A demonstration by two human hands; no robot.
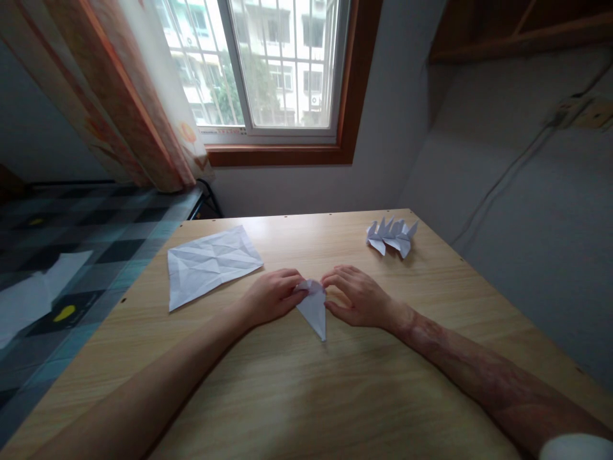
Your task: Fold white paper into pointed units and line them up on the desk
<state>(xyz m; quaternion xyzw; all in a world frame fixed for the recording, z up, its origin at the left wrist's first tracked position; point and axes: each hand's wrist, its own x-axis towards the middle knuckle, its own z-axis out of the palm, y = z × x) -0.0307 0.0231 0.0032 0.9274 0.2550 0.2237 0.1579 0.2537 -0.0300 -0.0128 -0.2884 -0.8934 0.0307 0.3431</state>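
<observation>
A small white folded paper (pixel 313 308), shaped like a narrow triangle with its point toward me, is at the middle of the wooden table. My left hand (pixel 274 295) pinches its upper left part between thumb and fingers. On the other side, my right hand (pixel 358 297) has its thumb and curled fingers apart, with the fingertips at the paper's right edge and upper right corner. Table surface shows through the gap between that thumb and the fingers. The fingertips partly cover the paper's top edge.
A creased white sheet (pixel 215 263) lies flat at the left of the table (pixel 287 396). Several folded paper pieces (pixel 391 236) with pointed tips stand together at the back right. More white paper (pixel 36 297) lies on the checked bed at the left. A window (pixel 287 70) is ahead.
</observation>
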